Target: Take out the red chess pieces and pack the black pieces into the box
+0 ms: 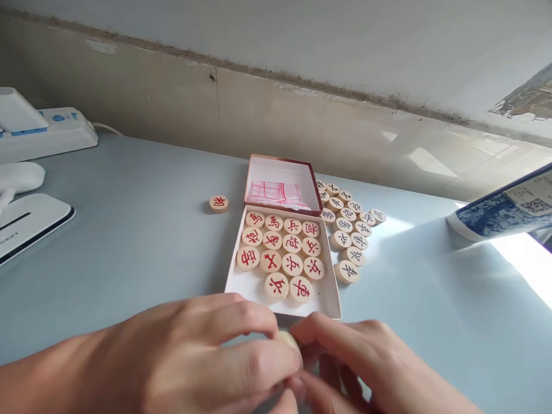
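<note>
Two-handed, just in front of the near edge of the open tray, as seen from the head. W/ left hand: gripping one pale disc w/ bent fingers, close to the fingertips. W/ right hand: touching the same disc from the other side, w/ fingers curled; cannot tell if pinching it or only supporting. Partly covered there, btwn both hands; cannot read any character on it. Also cannot tell how high above the table.

In tray: 14 red-marked discs, char. side up, in 3 rows of 4, plus 1 row of 2 nearest to the hands. To left of the lid, alone on table: 1 single red-marked piece, also face up. Inside the lid, which stands open at far side of tray: a pink-lined sheet. On right of tray & lid: black-marked discs, close together, some partly hidden behind lid.

Further right, well apart: blue-white container w/ QR code. At far left: white power strip and, nearer, white flat base w/ dark edge. At back: worn wall, w/ sunlight patches on right part.
</note>
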A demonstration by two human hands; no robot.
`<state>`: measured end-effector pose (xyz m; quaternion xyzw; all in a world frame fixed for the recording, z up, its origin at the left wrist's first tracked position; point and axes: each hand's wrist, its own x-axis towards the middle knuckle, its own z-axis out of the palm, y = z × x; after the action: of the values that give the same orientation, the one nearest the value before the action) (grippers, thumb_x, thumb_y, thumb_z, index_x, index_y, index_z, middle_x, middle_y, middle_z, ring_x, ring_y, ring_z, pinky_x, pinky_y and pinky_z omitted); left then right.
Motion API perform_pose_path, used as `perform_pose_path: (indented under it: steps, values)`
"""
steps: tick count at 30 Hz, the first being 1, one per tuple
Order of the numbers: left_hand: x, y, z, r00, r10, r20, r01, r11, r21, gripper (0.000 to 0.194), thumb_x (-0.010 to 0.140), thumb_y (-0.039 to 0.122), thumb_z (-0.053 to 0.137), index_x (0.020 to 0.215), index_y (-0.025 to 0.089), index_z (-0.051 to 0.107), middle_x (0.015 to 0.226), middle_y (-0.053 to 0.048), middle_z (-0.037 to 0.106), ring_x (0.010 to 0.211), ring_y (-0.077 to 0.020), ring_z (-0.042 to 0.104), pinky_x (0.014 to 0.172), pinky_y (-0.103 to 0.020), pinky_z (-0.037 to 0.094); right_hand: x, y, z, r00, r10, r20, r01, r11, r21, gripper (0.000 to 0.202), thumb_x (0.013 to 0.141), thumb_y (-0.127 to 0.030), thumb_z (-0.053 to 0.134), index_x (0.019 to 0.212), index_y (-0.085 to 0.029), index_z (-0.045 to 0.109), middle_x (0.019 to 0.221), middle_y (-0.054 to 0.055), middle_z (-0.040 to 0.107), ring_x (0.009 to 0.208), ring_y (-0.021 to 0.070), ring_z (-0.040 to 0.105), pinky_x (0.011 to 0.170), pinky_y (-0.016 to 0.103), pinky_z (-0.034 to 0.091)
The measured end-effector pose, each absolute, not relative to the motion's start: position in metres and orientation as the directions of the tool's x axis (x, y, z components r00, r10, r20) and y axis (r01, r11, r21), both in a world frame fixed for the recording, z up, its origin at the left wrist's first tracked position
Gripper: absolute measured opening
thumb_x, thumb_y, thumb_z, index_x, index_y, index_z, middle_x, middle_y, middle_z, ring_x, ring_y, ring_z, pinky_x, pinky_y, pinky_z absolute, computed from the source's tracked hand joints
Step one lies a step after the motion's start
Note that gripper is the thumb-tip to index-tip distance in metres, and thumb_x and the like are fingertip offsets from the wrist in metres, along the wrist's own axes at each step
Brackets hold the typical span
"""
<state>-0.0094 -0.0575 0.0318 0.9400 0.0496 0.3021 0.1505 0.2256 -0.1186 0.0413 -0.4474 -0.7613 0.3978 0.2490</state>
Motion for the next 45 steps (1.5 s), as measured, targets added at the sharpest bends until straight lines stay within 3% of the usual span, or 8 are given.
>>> perform_pose_path:
  steps: [8, 12, 15, 18, 22, 30, 38, 45]
  values:
    - [-0.005, -0.054, 0.047, 0.777, 0.274, 0.567, 0.128, -0.95, 0.284, 0.016, 0.107, 0.026, 0.05, 0.107, 0.015, 0.061, 0.094, -0.004, 0.075, 0.088, -0.0114, 0.071, 0.088, -0.019, 0.058, 0.225, -0.112, 0.055, -0.448, 0.888, -0.105, 0.429, 0.11, -0.897, 0.016, 0.092, -0.032, 0.056, 0.088, -0.023, 0.068, 0.064, -0.001, 0.068, 0.047, 0.0104, 0.059, 0.043, 0.015, 0.046]
    - [-0.004, -0.051, 0.046, 0.778, 0.224, 0.587, 0.092, -0.965, 0.246, 0.014, 0.106, 0.019, 0.05, 0.111, 0.014, 0.062, 0.099, -0.005, 0.078, 0.091, -0.0134, 0.072, 0.086, -0.022, 0.058, 0.222, -0.109, 0.053, -0.471, 0.862, -0.189, 0.476, 0.068, -0.877, 0.03, 0.099, -0.044, 0.053, 0.085, -0.021, 0.066, 0.058, -0.002, 0.06, 0.045, 0.0096, 0.053, 0.04, 0.017, 0.041]
    - [-0.009, -0.041, 0.041, 0.71, 0.255, 0.656, 0.112, -0.961, 0.251, 0.015, 0.103, 0.02, 0.057, 0.113, 0.012, 0.064, 0.1, -0.006, 0.075, 0.095, -0.0139, 0.07, 0.092, -0.023, 0.056, 0.224, -0.112, 0.047, -0.465, 0.885, -0.015, 0.511, 0.254, -0.822, 0.018, 0.1, -0.032, 0.055, 0.09, -0.022, 0.066, 0.057, -0.005, 0.06, 0.047, 0.0091, 0.054, 0.044, 0.017, 0.042]
    - [-0.019, -0.023, 0.037, 0.612, 0.454, 0.647, 0.357, -0.889, 0.286, 0.019, 0.101, 0.027, 0.061, 0.117, 0.018, 0.065, 0.111, -0.004, 0.069, 0.101, -0.0146, 0.069, 0.095, -0.024, 0.054, 0.233, -0.112, 0.045, -0.462, 0.844, 0.272, 0.594, 0.522, -0.612, 0.012, 0.099, -0.019, 0.054, 0.098, -0.02, 0.066, 0.062, -0.005, 0.061, 0.052, 0.0101, 0.055, 0.05, 0.021, 0.043]
    - [-0.032, 0.002, 0.03, 0.512, 0.668, 0.539, 0.603, -0.727, 0.328, 0.024, 0.098, 0.037, 0.064, 0.116, 0.021, 0.065, 0.098, 0.001, 0.071, 0.08, -0.0143, 0.067, 0.073, -0.025, 0.055, 0.245, -0.098, 0.047, -0.489, 0.759, 0.429, 0.686, 0.639, -0.349, 0.013, 0.1, -0.013, 0.053, 0.103, -0.015, 0.065, 0.08, 0.003, 0.067, 0.073, 0.0157, 0.06, 0.063, 0.028, 0.048]
    - [-0.036, 0.009, 0.019, 0.659, 0.576, 0.485, 0.653, -0.757, 0.011, 0.021, 0.102, 0.027, 0.05, 0.099, 0.017, 0.069, 0.101, -0.007, 0.071, 0.098, -0.0268, 0.067, 0.087, -0.042, 0.053, 0.25, -0.087, 0.044, -0.645, 0.677, 0.355, 0.652, 0.73, -0.208, 0.021, 0.103, -0.034, 0.058, 0.112, -0.018, 0.067, 0.1, 0.006, 0.071, 0.085, 0.0209, 0.064, 0.078, 0.039, 0.054]
    - [-0.026, -0.009, 0.03, 0.829, 0.17, 0.533, 0.237, -0.97, -0.06, 0.013, 0.102, 0.019, 0.052, 0.101, 0.016, 0.064, 0.101, -0.007, 0.069, 0.087, -0.0188, 0.067, 0.08, -0.031, 0.053, 0.248, -0.093, 0.045, -0.726, 0.629, 0.278, 0.612, 0.775, -0.158, 0.032, 0.105, -0.041, 0.052, 0.123, -0.019, 0.065, 0.11, 0.008, 0.072, 0.09, 0.0219, 0.066, 0.076, 0.039, 0.057]
    - [-0.024, -0.01, 0.029, 0.845, 0.137, 0.517, 0.179, -0.983, -0.032, 0.015, 0.1, 0.014, 0.052, 0.092, 0.014, 0.065, 0.096, -0.009, 0.071, 0.084, -0.0211, 0.067, 0.076, -0.034, 0.054, 0.246, -0.096, 0.045, -0.721, 0.626, 0.297, 0.625, 0.773, -0.11, 0.031, 0.106, -0.038, 0.05, 0.108, -0.015, 0.071, 0.107, 0.009, 0.073, 0.088, 0.0226, 0.067, 0.072, 0.039, 0.058]
